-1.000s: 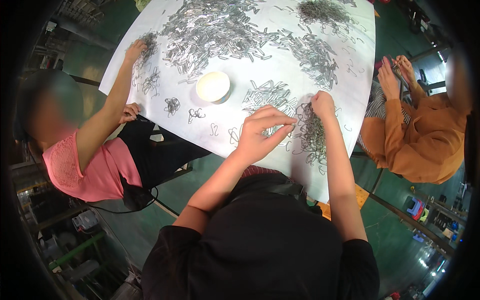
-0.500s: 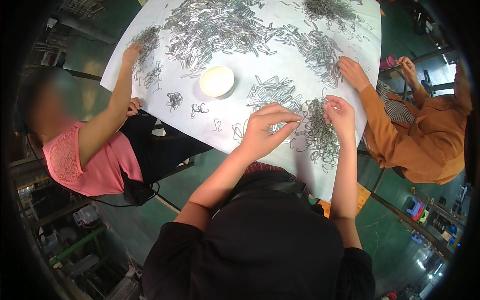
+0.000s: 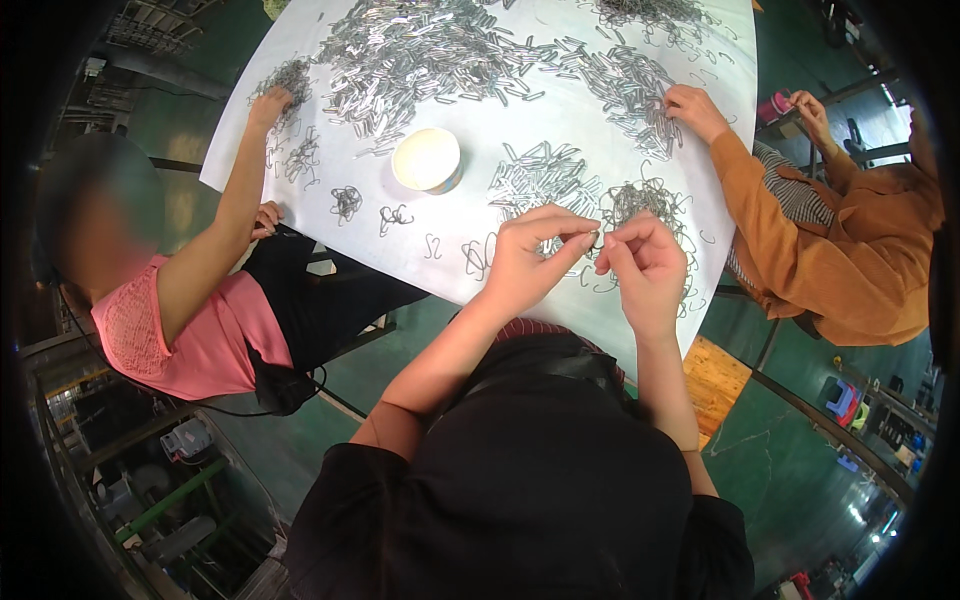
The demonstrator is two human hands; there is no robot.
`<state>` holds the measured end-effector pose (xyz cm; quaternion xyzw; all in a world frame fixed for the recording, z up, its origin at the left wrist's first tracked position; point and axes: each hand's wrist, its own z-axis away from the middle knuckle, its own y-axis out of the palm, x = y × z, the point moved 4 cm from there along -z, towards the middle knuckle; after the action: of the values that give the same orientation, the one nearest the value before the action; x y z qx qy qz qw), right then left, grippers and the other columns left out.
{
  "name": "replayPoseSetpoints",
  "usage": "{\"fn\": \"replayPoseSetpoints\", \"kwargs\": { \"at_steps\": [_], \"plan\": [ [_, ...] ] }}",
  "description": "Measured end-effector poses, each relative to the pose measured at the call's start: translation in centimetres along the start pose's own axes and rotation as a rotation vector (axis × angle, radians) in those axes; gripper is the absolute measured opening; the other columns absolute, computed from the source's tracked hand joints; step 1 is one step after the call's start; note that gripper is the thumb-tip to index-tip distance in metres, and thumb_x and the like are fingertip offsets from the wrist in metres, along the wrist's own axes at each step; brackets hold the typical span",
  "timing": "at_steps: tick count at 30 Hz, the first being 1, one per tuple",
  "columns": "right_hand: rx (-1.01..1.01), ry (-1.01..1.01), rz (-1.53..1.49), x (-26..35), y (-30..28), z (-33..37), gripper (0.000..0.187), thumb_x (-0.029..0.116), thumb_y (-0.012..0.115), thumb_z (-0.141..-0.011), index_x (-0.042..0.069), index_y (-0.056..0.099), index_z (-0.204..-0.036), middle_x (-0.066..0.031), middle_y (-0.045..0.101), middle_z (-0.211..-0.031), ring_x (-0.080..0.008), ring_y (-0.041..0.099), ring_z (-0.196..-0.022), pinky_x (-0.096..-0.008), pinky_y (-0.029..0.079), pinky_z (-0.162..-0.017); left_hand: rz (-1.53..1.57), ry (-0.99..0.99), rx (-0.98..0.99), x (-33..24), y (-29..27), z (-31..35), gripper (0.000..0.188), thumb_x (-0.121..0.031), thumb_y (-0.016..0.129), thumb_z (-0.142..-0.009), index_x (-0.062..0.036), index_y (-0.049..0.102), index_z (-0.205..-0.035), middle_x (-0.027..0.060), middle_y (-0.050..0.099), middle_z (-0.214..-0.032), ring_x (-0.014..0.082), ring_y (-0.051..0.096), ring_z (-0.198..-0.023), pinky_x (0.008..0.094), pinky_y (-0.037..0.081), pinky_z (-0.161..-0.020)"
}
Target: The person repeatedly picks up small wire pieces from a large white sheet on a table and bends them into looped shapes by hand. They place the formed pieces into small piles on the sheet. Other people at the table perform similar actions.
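Observation:
My left hand [image 3: 530, 258] and my right hand [image 3: 650, 264] meet over the near part of the table, both closed in a pinch with fingertips almost touching. A small metal piece [image 3: 597, 238] shows between the fingertips, mostly hidden; its exact shape is too small to read. Beside and beyond my right hand lies a tangled heap of dark S-shaped wire hooks [image 3: 640, 200], partly covered by that hand. Just past my left hand is a smaller pile of flat silvery metal links [image 3: 540, 178]. A few loose wire hooks [image 3: 475, 258] lie left of my left hand.
A white tub [image 3: 428, 160] stands on the white-covered table [image 3: 350, 165]. A large heap of links [image 3: 430, 60] spreads beyond it. A person in pink [image 3: 200, 320] at left and one in orange [image 3: 840, 260] at right have hands at the piles.
My right hand has moved left from over the hook heap and closed in against my left fingertips. My left hand has stayed about where it was.

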<state>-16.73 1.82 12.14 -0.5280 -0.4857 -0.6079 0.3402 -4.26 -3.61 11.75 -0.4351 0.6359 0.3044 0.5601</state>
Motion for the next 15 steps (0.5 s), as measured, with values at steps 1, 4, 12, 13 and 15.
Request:
{"fn": "replayPoseSetpoints", "kwargs": {
  "at_steps": [1, 4, 12, 13, 15],
  "plan": [
    [-0.003, -0.016, 0.011, -0.1, 0.0, 0.1, 0.004, -0.006, 0.052, -0.078, -0.003, 0.051, -0.079, -0.0038, 0.048, -0.074, -0.0082, 0.054, -0.063, -0.0194, 0.045, -0.054, 0.001, -0.016, 0.011, 0.1, 0.0, 0.1, 0.014, -0.001, 0.062, -0.072, -0.0006, 0.065, -0.086, 0.0086, 0.061, -0.080, 0.0146, 0.056, -0.072, 0.0252, 0.043, -0.065],
    [-0.067, -0.144, 0.033, -0.1, 0.0, 0.4, 0.008, -0.009, 0.054, -0.074, -0.001, 0.052, -0.075, -0.0056, 0.051, -0.072, -0.0108, 0.055, -0.063, -0.0212, 0.045, -0.055, 0.127, -0.009, 0.148, 1.0, 0.5, 0.0, 0.013, -0.003, 0.060, -0.075, 0.0009, 0.061, -0.087, 0.0059, 0.057, -0.080, 0.0129, 0.052, -0.073, 0.0236, 0.041, -0.068],
    [0.040, -0.514, 0.464, 1.4, 0.8, 1.8, 0.016, -0.015, 0.054, -0.067, 0.000, 0.051, -0.070, -0.0099, 0.052, -0.073, -0.0163, 0.056, -0.062, -0.0252, 0.047, -0.058, -0.050, -0.047, -0.492, 13.0, -6.3, -4.3, 0.023, -0.026, 0.059, -0.077, -0.0054, 0.053, -0.086, 0.0035, 0.045, -0.065, 0.0148, 0.045, -0.057, 0.0284, 0.037, -0.056],
    [0.070, -0.520, 0.474, 1.5, 0.9, 1.9, 0.016, -0.016, 0.052, -0.069, 0.000, 0.049, -0.071, -0.0104, 0.051, -0.075, -0.0155, 0.056, -0.062, -0.0252, 0.048, -0.059, -0.346, -0.157, -0.403, 13.3, -7.0, -4.8, 0.024, -0.028, 0.058, -0.078, -0.0052, 0.054, -0.084, 0.0044, 0.047, -0.061, 0.0169, 0.046, -0.054, 0.0296, 0.038, -0.054],
    [0.046, -0.489, 0.442, 1.6, 1.1, 2.1, 0.015, -0.013, 0.057, -0.066, 0.001, 0.053, -0.070, -0.0096, 0.055, -0.072, -0.0171, 0.057, -0.063, -0.0251, 0.046, -0.057, -0.707, -0.213, -0.342, 13.7, -7.1, -6.0, 0.030, -0.033, 0.059, -0.075, -0.0035, 0.060, -0.073, 0.0105, 0.055, -0.054, 0.0256, 0.056, -0.052, 0.0352, 0.043, -0.051]
  ]
}}
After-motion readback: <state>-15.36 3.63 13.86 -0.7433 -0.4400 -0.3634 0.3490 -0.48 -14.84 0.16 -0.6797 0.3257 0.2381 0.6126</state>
